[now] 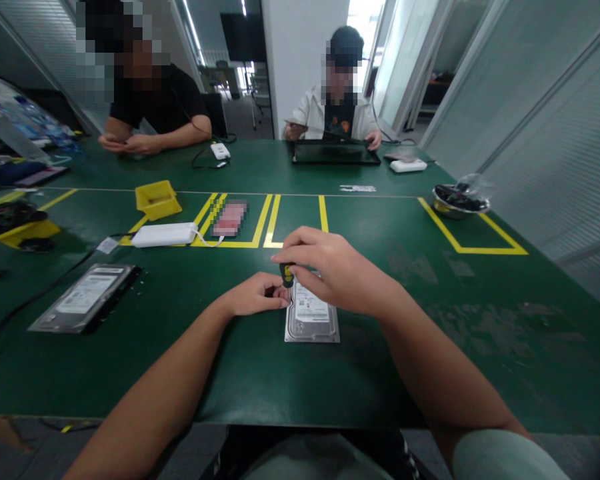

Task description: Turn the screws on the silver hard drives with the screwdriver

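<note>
A silver hard drive with a white label lies flat on the green table in front of me. My right hand is closed around the black-and-yellow handle of a screwdriver, held upright over the drive's left edge. The screwdriver's shaft points down, and its tip is too small to make out. My left hand rests at the left side of the drive, fingers curled and pinched against its edge close to the shaft. Part of the drive's label is hidden under my right hand.
A second hard drive lies to the left, beside a black cable. Farther back are a yellow bin, a white power strip, a pixelated phone and a metal bowl of dark parts. Two people sit across the table.
</note>
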Demonstrator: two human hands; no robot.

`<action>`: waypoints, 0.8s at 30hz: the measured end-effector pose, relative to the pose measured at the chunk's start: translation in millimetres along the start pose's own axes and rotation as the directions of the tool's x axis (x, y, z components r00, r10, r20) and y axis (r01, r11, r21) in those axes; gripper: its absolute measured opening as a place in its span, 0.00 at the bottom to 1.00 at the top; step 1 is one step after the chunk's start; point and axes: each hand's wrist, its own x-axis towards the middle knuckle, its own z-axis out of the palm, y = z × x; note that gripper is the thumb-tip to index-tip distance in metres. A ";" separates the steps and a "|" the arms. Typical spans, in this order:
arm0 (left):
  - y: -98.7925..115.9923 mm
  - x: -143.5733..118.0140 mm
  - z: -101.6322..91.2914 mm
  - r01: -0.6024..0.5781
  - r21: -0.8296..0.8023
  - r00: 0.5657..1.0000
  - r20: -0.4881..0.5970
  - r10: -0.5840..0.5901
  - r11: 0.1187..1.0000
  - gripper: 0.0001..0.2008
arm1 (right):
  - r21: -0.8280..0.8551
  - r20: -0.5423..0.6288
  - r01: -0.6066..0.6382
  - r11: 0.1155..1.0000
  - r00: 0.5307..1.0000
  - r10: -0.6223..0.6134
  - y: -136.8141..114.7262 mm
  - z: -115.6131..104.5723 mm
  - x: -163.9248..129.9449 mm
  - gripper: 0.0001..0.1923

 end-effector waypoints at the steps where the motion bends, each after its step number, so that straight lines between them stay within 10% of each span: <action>1: -0.1 0.0 0.0 0.001 0.000 1.000 0.002 -0.001 1.000 0.15 | 0.001 0.001 -0.006 1.000 1.000 0.006 -0.1 -0.3 0.0 0.16; 24: -4.2 0.2 1.2 -0.048 -0.002 0.999 -0.012 0.048 0.999 0.13 | -0.008 0.001 0.024 1.000 1.000 -0.024 -2.7 0.0 -0.2 0.12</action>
